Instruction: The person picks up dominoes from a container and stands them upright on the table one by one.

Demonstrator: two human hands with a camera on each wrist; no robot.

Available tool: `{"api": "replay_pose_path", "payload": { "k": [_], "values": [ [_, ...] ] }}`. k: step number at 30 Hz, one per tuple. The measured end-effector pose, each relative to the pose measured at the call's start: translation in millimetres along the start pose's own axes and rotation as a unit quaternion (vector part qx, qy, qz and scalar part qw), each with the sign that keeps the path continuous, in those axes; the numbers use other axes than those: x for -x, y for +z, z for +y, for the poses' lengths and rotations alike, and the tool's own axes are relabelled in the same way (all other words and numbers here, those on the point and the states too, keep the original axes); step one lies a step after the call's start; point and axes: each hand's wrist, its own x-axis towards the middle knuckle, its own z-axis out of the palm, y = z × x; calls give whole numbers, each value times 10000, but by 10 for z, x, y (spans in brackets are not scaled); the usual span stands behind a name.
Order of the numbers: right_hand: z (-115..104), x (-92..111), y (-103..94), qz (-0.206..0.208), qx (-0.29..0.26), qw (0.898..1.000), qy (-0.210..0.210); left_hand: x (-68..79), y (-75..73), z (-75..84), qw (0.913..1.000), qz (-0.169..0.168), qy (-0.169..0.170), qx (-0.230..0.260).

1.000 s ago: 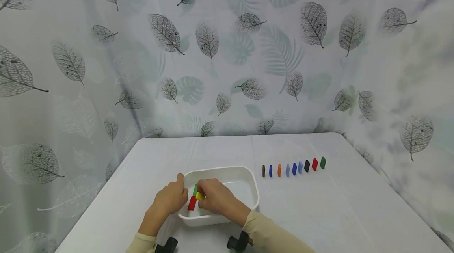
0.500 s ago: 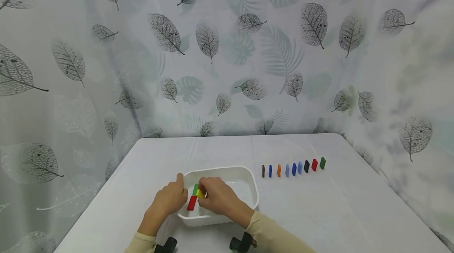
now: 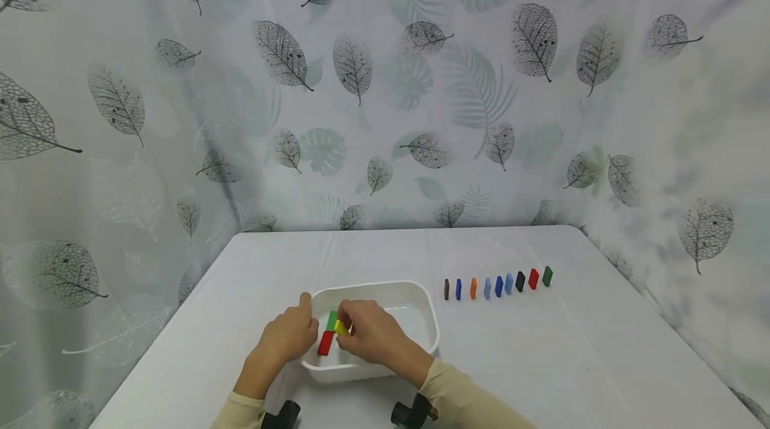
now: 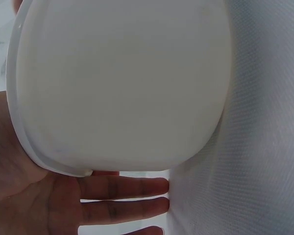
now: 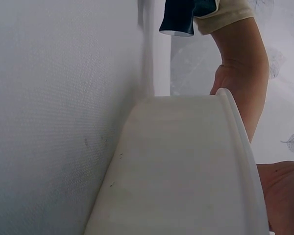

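A white plastic basin (image 3: 385,373) stands on the table. My left hand (image 3: 287,335) holds its left rim, thumb over the edge; in the left wrist view straight fingers (image 4: 125,188) lie along the outer wall. Inside the basin, my right hand (image 3: 369,332) pinches a yellow domino block (image 3: 341,327) between thumb and index finger, partly covered by the hand. Just left of it lie a green domino block (image 3: 331,321) and, nearer me, a red domino block (image 3: 325,343). In the right wrist view the basin wall (image 5: 181,166) hides the right fingertips.
Several upright domino blocks (image 3: 498,287) in mixed colours stand in a spaced row on the white table (image 3: 541,362), right of the basin. A leaf-print curtain (image 3: 373,115) hangs behind and at both sides.
My right hand has shifted slightly right and away with the yellow domino block, so more of the green one shows. My left hand stays on the rim.
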Motion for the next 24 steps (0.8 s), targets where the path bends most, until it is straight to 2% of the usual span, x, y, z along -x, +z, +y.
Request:
{"api": "replay_pose_path", "payload": {
  "k": [24],
  "values": [
    [39, 41, -57, 131, -429, 9988, -207, 3, 1, 3, 10000, -51, -58, -3]
  ]
}}
